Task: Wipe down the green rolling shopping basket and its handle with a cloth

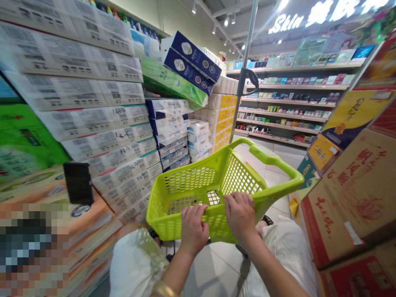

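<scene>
A lime-green shopping cart (pixel 185 181) with a perforated plastic basket stands right in front of me, its handle pointing to the upper right. Both hands grip the basket's near long rim. My left hand (pixel 194 227) is closed over that rim left of its middle, fingers curled inward. To its right, my right hand (pixel 241 216) is wrapped over the same rim, near the handle end. Inside the basket I see only its slotted floor and walls. The fingertips of both hands are partly hidden behind the rim.
Stacked paper packs (pixel 102 90) rise on the left, with blue boxes (pixel 194 62) tilted on a green pack (pixel 173 82). A black device (pixel 78 182) rests on orange packs. Cardboard cartons (pixel 365 177) line the right. A metal pole (pixel 249 37) stands ahead, before product shelves (pixel 287 86).
</scene>
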`<move>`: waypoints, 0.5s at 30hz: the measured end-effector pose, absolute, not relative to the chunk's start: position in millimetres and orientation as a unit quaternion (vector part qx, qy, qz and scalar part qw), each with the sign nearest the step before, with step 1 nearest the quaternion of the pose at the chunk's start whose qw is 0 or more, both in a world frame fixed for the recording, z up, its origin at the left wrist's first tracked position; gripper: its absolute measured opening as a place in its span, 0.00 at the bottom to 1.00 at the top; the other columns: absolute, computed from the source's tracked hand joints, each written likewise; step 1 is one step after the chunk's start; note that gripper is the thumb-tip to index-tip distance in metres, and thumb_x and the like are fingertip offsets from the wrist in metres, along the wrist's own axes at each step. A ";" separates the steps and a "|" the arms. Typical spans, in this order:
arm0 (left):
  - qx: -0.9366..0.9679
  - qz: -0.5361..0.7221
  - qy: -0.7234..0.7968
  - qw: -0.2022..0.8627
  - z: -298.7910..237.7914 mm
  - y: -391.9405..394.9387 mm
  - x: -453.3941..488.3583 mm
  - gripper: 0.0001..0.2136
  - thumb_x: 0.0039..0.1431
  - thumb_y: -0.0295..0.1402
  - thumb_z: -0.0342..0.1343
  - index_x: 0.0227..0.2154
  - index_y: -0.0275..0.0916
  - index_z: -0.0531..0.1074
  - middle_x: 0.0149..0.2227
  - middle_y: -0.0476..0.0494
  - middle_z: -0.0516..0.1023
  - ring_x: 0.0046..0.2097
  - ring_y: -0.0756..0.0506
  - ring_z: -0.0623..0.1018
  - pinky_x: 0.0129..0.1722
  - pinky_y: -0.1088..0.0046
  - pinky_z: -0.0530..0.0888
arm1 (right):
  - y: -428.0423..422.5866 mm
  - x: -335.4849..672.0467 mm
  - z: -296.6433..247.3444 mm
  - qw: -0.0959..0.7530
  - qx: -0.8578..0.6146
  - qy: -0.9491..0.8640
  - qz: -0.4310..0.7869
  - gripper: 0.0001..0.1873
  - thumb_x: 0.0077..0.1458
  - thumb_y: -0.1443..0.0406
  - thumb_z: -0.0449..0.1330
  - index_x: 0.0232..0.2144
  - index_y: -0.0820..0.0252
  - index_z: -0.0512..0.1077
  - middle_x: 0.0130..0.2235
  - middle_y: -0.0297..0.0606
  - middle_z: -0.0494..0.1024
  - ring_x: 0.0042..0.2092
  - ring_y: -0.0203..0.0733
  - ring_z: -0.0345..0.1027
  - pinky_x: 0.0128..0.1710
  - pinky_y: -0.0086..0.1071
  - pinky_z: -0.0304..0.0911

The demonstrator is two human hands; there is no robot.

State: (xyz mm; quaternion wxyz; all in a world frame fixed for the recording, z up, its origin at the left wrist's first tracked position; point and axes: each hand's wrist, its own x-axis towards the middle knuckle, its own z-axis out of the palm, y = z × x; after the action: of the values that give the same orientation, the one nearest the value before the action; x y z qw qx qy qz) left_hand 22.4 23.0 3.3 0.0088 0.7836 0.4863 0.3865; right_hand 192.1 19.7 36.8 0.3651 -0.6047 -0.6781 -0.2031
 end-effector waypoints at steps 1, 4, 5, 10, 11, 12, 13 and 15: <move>0.785 0.385 0.485 0.008 3.3 22.9 22.2 0.22 0.43 0.19 0.47 0.43 0.41 0.69 0.36 0.46 0.74 0.42 0.42 0.72 0.49 0.61 0.64 | 19.2 183.2 33.5 0.363 -0.595 -0.691 -0.191 0.09 0.60 0.67 0.54 0.36 0.55 0.75 0.34 0.37 0.74 0.40 0.43 0.62 0.49 0.37 0.51; 0.791 0.382 0.478 0.006 2.3 23.7 19.4 0.23 0.42 0.19 0.48 0.43 0.40 0.69 0.37 0.45 0.75 0.42 0.42 0.72 0.48 0.62 0.64 | 16.9 179.1 31.0 0.361 -0.579 -0.710 -0.174 0.09 0.60 0.68 0.55 0.37 0.54 0.75 0.35 0.36 0.74 0.40 0.42 0.63 0.50 0.36 0.51; 0.791 0.383 0.478 0.005 1.7 24.1 18.3 0.22 0.42 0.19 0.47 0.43 0.40 0.69 0.37 0.45 0.75 0.42 0.42 0.72 0.48 0.62 0.65 | 16.1 185.6 32.7 0.361 -0.579 -0.710 -0.177 0.09 0.61 0.67 0.54 0.37 0.54 0.75 0.35 0.36 0.74 0.40 0.42 0.63 0.51 0.37 0.51; 0.787 0.389 0.478 0.010 -0.7 23.7 18.9 0.22 0.43 0.20 0.47 0.43 0.41 0.68 0.36 0.45 0.74 0.42 0.42 0.71 0.48 0.60 0.64 | 14.8 231.4 47.6 0.373 -0.609 -0.656 -0.243 0.11 0.62 0.65 0.53 0.38 0.55 0.76 0.37 0.38 0.75 0.43 0.45 0.63 0.51 0.40 0.50; 0.787 0.390 0.479 0.013 -1.0 23.0 20.5 0.22 0.43 0.20 0.47 0.43 0.41 0.68 0.36 0.45 0.74 0.42 0.42 0.71 0.48 0.60 0.64 | 15.3 233.9 48.6 0.374 -0.616 -0.645 -0.252 0.11 0.62 0.65 0.53 0.38 0.56 0.76 0.38 0.39 0.75 0.43 0.45 0.63 0.51 0.40 0.50; 0.785 0.390 0.480 0.015 -1.2 22.2 22.2 0.22 0.43 0.20 0.48 0.43 0.41 0.68 0.37 0.45 0.74 0.42 0.41 0.71 0.48 0.60 0.63 | 15.8 232.4 48.1 0.375 -0.622 -0.638 -0.256 0.11 0.62 0.65 0.53 0.37 0.56 0.76 0.37 0.39 0.75 0.43 0.45 0.63 0.51 0.40 0.50; 0.784 0.391 0.482 0.018 -1.3 21.4 23.8 0.22 0.43 0.20 0.48 0.43 0.42 0.68 0.37 0.45 0.74 0.42 0.41 0.71 0.49 0.60 0.63 | 16.2 227.4 46.4 0.373 -0.625 -0.637 -0.254 0.11 0.62 0.65 0.53 0.37 0.56 0.76 0.37 0.39 0.75 0.42 0.45 0.63 0.51 0.40 0.50; 0.783 0.391 0.483 0.023 -1.2 19.9 26.1 0.22 0.43 0.20 0.48 0.44 0.42 0.68 0.37 0.45 0.74 0.43 0.41 0.71 0.49 0.60 0.63 | 16.4 210.4 40.3 0.366 -0.619 -0.656 -0.230 0.10 0.62 0.66 0.53 0.36 0.56 0.76 0.35 0.38 0.74 0.40 0.44 0.62 0.49 0.39 0.50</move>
State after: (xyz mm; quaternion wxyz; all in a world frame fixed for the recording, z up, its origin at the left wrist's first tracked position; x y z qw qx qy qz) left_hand 26.1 19.9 -1.2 0.0230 0.7833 0.4829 0.3908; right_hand 210.4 16.4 40.3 0.3662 -0.6188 -0.6556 -0.2305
